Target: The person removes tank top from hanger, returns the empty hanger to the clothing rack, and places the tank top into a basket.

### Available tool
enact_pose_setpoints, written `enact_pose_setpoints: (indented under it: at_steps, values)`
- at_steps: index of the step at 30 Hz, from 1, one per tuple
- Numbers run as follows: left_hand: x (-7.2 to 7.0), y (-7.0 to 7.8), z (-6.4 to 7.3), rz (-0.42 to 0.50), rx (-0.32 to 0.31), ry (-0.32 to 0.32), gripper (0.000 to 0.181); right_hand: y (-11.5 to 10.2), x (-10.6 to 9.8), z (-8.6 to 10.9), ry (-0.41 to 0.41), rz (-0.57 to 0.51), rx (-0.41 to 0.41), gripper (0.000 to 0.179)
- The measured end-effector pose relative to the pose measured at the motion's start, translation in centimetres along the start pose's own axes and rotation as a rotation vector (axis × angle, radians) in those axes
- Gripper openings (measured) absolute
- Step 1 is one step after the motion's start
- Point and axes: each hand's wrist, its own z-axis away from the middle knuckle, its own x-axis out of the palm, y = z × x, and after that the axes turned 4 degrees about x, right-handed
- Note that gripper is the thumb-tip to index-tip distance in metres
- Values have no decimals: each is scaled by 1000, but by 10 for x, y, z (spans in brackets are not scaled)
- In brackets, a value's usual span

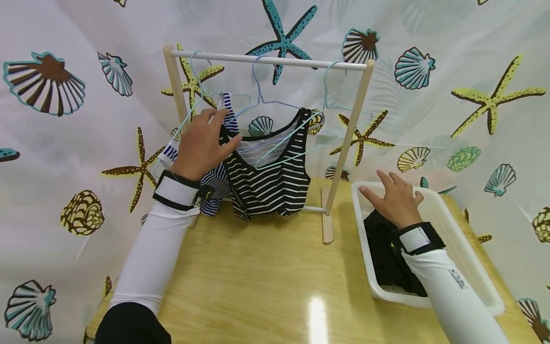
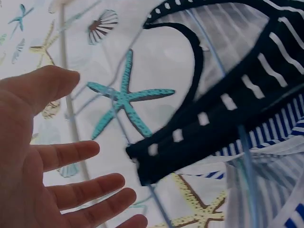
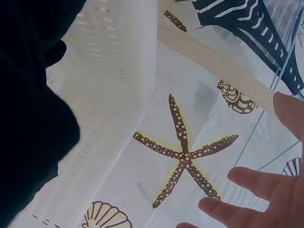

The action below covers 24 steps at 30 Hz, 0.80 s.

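A black top with white stripes [image 1: 270, 191] hangs from the middle, blue hanger [image 1: 259, 79] on a small rack. Close by its left shoulder is my left hand [image 1: 202, 148], fingers spread and holding nothing; the left wrist view shows a gap between the fingertips and the strap [image 2: 204, 118]. Partly hidden behind that hand, a blue-and-white striped garment [image 1: 215, 184] hangs on the left hanger [image 1: 195, 71]. My right hand [image 1: 397, 200] hovers above a white basket [image 1: 365, 253], fingers apart with nothing in them. Black cloth [image 1: 382, 253] lies in the basket below it.
The rack has a metal top rail [image 1: 296, 62] and wooden side posts [image 1: 350, 138]. A bare pale-green hanger [image 1: 325, 91] hangs at its right, overlapping the black top. All stand on a wooden table [image 1: 258, 277] before a shell-and-starfish curtain [image 1: 429, 28].
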Motion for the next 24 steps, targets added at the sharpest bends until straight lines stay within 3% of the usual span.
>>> enact_pose_setpoints:
  at_steps: [8,18,24]
  values:
    - [16,-13,2,35,-84,-83,63,-1,1,1,-12,-6,-21,82]
    - [25,-16,0,42,-76,-53,54,-6,0,-4,17,-52,-55,83]
    - [29,-15,0,44,-68,-16,47,-17,1,-14,-5,-156,-86,80]
